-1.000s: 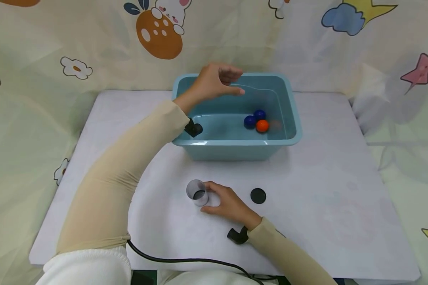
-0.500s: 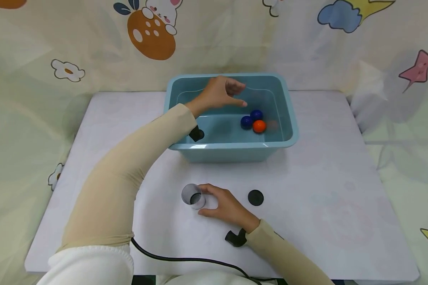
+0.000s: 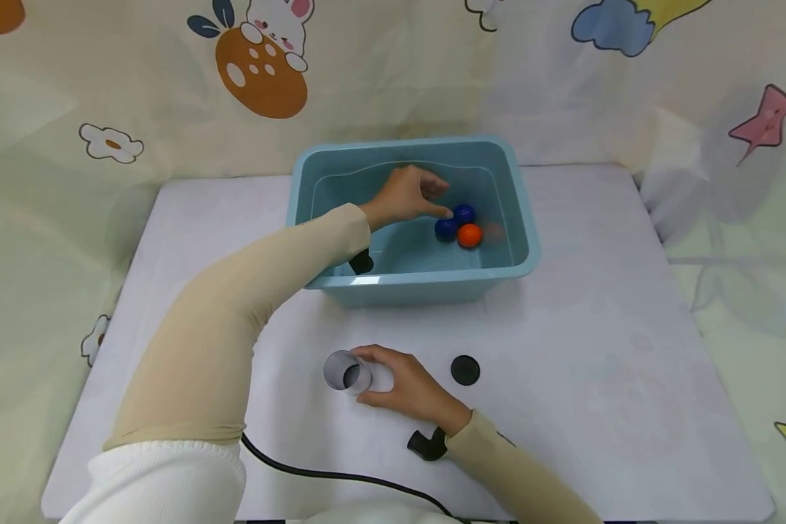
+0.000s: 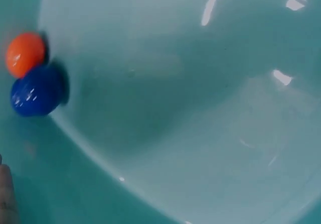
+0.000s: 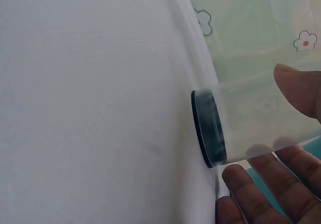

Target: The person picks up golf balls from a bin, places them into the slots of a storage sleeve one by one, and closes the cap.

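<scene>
My left hand (image 3: 406, 195) hangs inside a pale blue plastic basin, its fingers loosely bent and holding nothing. Its thumb tip is right by two dark blue balls (image 3: 445, 230), and an orange ball (image 3: 469, 235) lies against them. In the left wrist view, one blue ball (image 4: 35, 91) overlaps the orange ball (image 4: 25, 53), and a fingertip (image 4: 7, 196) shows at the lower left. My right hand (image 3: 413, 386) holds a clear open-topped plastic cylinder (image 5: 241, 123) with a black base, thumb on one side and fingers on the other. No ball shows inside it.
The basin (image 3: 426, 279) stands at the back of a white-covered table (image 3: 596, 349). A black disc (image 3: 465, 370) lies right of the cylinder. A black cable (image 3: 340, 476) runs along the front. A printed curtain (image 3: 393, 87) hangs behind.
My left hand has come down into the basin toward the balls. My right hand stays round the cylinder, with its fingers closer about it. The whole view has shifted slightly.
</scene>
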Tool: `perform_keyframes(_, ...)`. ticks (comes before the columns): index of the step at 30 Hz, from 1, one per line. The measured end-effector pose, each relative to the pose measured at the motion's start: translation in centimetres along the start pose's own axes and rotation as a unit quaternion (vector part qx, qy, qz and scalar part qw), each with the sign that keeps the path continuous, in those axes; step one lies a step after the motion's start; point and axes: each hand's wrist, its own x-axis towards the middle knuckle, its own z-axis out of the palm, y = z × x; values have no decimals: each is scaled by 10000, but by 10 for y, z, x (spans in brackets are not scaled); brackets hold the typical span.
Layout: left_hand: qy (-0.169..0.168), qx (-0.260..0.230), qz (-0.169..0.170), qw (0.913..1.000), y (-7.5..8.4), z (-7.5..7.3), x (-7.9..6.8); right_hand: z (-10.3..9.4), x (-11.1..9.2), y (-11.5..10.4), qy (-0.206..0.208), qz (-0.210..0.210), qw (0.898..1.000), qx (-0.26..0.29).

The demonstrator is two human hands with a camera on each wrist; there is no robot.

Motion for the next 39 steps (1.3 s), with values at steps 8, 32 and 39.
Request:
perform_keyframes(8, -66, 467, -351, 9983, -15, 18, -1, 9, -1, 2, -76, -107, 9998, -145)
perform_keyframes(32, -389, 1117, -533, 9915, -25, 44, 20, -6, -13, 0, 372, -183, 9989, -235)
perform_keyframes(39, -442, 1252, -466, 9900, -24, 46, 30, -25, -32, 4, 941, 71, 9955, -92)
